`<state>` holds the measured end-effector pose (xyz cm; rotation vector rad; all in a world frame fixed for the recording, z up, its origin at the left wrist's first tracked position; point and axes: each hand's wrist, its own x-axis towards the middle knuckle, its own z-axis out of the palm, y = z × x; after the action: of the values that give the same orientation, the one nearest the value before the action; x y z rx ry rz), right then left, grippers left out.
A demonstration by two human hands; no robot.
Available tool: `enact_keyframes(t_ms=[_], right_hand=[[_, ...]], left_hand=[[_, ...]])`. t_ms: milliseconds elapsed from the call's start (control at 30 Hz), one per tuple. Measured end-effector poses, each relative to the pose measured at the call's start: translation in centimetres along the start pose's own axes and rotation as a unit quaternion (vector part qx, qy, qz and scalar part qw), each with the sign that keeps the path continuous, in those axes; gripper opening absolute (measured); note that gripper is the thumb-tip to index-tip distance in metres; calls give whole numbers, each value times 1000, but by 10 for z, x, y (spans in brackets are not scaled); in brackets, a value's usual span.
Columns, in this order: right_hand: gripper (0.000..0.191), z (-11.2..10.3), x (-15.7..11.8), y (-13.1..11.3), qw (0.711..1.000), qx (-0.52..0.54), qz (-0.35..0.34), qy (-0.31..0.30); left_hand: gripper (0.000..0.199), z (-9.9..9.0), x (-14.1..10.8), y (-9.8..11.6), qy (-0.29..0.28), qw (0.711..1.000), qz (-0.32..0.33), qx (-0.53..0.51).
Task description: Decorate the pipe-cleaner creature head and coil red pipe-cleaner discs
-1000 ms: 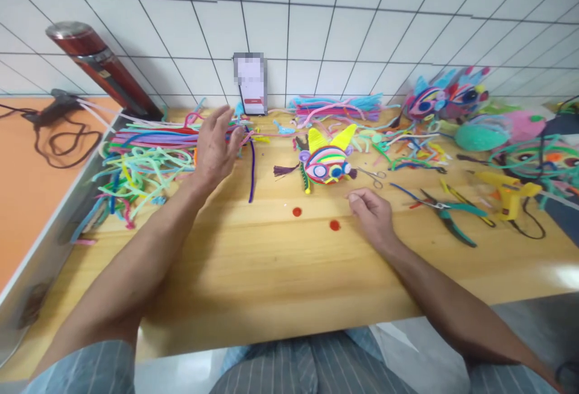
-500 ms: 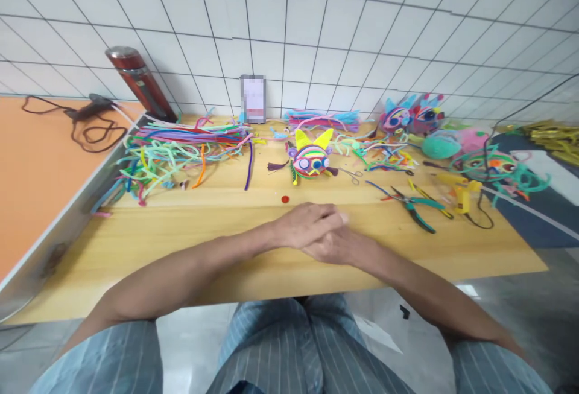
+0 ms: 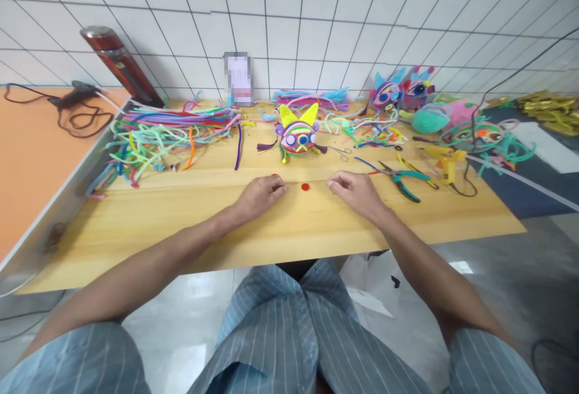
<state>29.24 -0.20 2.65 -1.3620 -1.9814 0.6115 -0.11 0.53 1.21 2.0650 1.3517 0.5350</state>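
Note:
A small red disc [image 3: 305, 187] lies flat on the wooden table between my two hands. To its left, my left hand [image 3: 262, 196] rests low over the table with its fingers curled in, and nothing shows in them. A second red disc [image 3: 274, 175] peeks out behind those fingers, partly covered. My right hand [image 3: 357, 192] is on the other side, thumb and fingertips drawn together, with nothing visible between them. Beyond the hands stands a colourful striped figure [image 3: 298, 139] with yellow ears, round eyes and purple tassels.
Pipe cleaners [image 3: 172, 134] are heaped at the left, near a red thermos [image 3: 122, 65]. Small scissors [image 3: 341, 152], pliers [image 3: 404, 183] and a yellow glue gun [image 3: 447, 162] with a cord lie to the right. More figures [image 3: 386, 93] and a phone [image 3: 239, 79] stand by the tiled wall.
My hands were clasped over each other and have now moved apart to either side. A red disc now shows between them. The view has shifted, so the table sits higher in the picture.

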Motion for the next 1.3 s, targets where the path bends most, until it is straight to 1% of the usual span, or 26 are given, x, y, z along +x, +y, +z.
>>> enact_keyframes(t_ms=[67,167,300,400,467,533,567,600,667,733,800,867,967,1033,1133,1200,1300], right_hand=[[15,10,8,0,1000,-2,0,-30],[5,27,19,0,995,-60,-22,-72],[13,45,25,3,984,-146,-45,-92],[8,50,26,6,985,-139,-42,-96],[2,49,26,7,992,-88,-26,-84],[4,47,27,5,998,-3,2,-67],[6,46,27,3,997,44,19,-60],[9,44,27,1,994,86,37,-57],[15,41,26,-6,985,150,65,-51],[17,38,24,-12,979,183,75,-50],[18,35,22,-15,974,204,84,-44],[20,34,20,-16,969,226,97,-31],[23,38,18,-14,960,258,105,-13],[22,43,17,-14,960,264,95,-17],[15,50,18,-16,960,263,83,-37],[14,52,20,-16,953,283,94,-49],[18,51,23,-15,935,325,134,-47]], left_hand=[[21,8,1,6,-24,998,10,59],[21,15,4,15,-52,992,18,114],[22,19,10,18,-65,989,36,127],[21,21,14,15,-59,991,50,106],[19,23,16,13,-34,996,66,55],[16,26,18,13,0,996,78,-39],[16,28,19,14,16,992,77,-99],[16,30,20,15,29,984,69,-162],[21,33,22,19,38,958,41,-282],[29,36,23,22,30,927,4,-375],[37,39,23,23,14,899,-28,-436],[42,42,23,22,6,880,-51,-472],[45,46,21,19,-2,866,-60,-496],[45,48,20,15,-7,865,-53,-498],[43,48,19,11,-5,872,-45,-488],[41,48,20,9,-7,875,-47,-481],[39,50,20,8,-16,875,-52,-481]])
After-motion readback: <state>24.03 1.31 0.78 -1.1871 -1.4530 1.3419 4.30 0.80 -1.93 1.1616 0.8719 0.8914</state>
